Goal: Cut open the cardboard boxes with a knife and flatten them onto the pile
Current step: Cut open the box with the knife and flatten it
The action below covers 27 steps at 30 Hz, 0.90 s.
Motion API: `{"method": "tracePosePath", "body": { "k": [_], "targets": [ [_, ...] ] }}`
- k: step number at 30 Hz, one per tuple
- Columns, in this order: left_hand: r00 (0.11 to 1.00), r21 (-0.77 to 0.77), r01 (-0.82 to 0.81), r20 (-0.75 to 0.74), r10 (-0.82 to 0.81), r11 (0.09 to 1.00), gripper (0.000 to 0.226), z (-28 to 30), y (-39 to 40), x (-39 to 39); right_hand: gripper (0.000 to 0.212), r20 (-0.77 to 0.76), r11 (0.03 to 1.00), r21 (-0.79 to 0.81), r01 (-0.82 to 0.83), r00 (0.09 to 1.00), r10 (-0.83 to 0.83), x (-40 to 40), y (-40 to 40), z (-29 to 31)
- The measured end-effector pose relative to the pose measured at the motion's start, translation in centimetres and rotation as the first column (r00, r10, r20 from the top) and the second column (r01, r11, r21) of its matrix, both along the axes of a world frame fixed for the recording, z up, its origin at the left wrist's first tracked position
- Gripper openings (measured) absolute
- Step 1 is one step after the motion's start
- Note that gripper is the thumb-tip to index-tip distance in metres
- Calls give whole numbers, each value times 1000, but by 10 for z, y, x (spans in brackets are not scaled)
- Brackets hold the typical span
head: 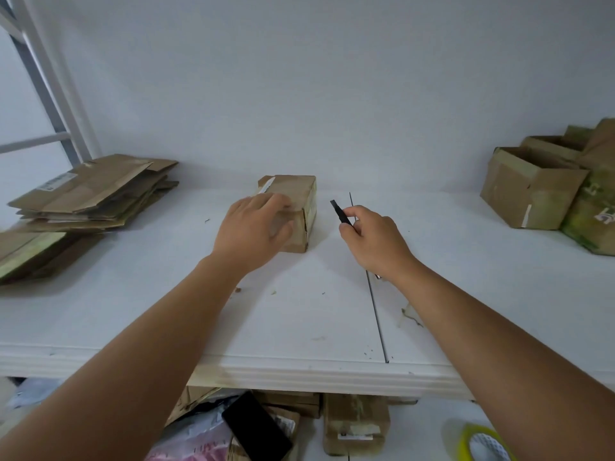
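Note:
A small sealed cardboard box (299,197) with clear tape stands in the middle of the white table (299,321). My left hand (253,227) rests on its near top, fingers spread over the tape. To the right of the box, my right hand (376,241) grips a black knife (340,212), blade end pointing up and left, a short way from the box's right side. A pile of flattened cardboard (90,194) lies at the table's left.
Open, unflattened boxes (532,188) crowd the table's right end. A seam (376,311) runs across the tabletop, with small scraps nearby. Below the front edge lie more boxes (356,424), a black phone-like slab (256,427) and a yellow tape roll (479,444). A white ladder frame (43,94) leans at left.

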State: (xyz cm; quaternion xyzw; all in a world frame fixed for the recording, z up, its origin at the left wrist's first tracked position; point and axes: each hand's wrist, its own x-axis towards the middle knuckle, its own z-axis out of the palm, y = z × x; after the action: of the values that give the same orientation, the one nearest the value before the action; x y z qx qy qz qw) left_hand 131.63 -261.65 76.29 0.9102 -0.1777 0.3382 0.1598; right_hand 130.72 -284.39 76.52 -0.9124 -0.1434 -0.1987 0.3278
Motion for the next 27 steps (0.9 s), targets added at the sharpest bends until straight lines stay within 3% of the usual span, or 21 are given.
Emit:
{"method": "tracePosePath", "body": {
  "k": [3, 8, 19, 22, 27],
  "targets": [
    [999, -1, -11, -51, 11, 1000, 47, 0, -2, -1, 24, -8, 1000, 8, -8, 1000, 8, 1, 1, 0],
    [997, 1, -21, -76, 21, 1000, 49, 2, -6, 0, 21, -20, 1000, 18, -9, 1000, 10, 2, 1, -1],
    [999, -20, 28, -23, -29, 999, 35, 0, -8, 3, 22, -7, 999, 41, -11, 1000, 12, 1, 0, -1],
    [990, -41, 105, -86, -108, 994, 43, 4, 1, 2, 23, 1, 997, 72, -5, 1000, 5, 1, 0, 0],
    [922, -232, 298, -183, -342, 926, 44, 7, 16, 2, 23, 32, 994, 98, 40, 999, -43, 1, -2, 3]
  ]
}}
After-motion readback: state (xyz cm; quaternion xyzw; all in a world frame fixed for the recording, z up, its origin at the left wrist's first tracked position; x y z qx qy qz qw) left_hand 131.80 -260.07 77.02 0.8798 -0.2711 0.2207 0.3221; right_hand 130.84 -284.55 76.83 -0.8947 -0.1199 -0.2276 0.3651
